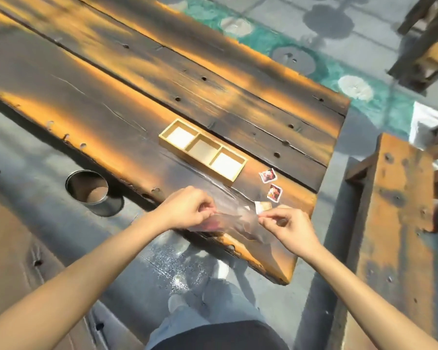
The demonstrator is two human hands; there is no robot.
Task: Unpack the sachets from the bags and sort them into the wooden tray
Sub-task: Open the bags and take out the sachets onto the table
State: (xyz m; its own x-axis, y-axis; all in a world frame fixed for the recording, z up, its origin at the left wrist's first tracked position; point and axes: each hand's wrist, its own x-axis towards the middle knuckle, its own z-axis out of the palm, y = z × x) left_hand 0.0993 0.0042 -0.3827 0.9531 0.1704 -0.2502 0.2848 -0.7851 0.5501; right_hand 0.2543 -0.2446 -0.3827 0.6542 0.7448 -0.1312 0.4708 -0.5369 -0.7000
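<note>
The left hand [191, 210] and right hand [287, 227] each pinch an edge of a clear bag [234, 221] (contents blurred). Two sachets [268, 176] lie on the table [137, 97] beside the wooden tray [202, 151].

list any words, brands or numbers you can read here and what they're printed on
No text can be read in this view.
Two red-and-white sachets on the table: printed, but too small and blurred to read.
Tan sachet by the right hand: no legible print.
Clear bag pinched between the left hand and the right: contents blurred.
Wooden tray and metal can: no markings visible.
</note>
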